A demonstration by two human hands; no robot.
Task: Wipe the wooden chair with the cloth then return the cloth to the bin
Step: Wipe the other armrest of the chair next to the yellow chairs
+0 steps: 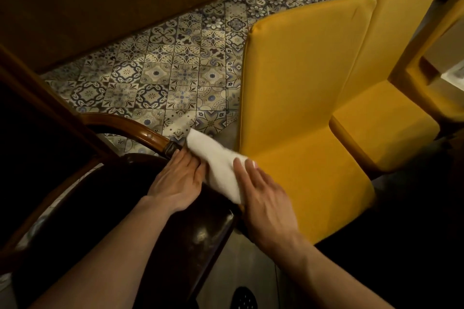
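Head view, frame centre: a white cloth (221,165) lies draped over the dark wooden chair (140,133). The left hand (175,178) pinches its edge; the right hand (266,198) presses flat on it, fingers spread. Yellow cushioned chairs (301,88) stand right.

The scene is dim and warm, with a yellow-brown cast over everything. The brightest areas are the white cloth (221,165) near the centre and the patterned floor tiles (160,75) toward 11 o'clock, where soft patches of light fall. The yellow seat (308,98) at 2 o'clock is evenly lit. Deep shadow covers the 9 o'clock side and the 4 o'clock corner. A small glare shines on the curved wooden rail (148,134). Straight lines bend near the edges, and the right hand (266,208) is slightly blurred.
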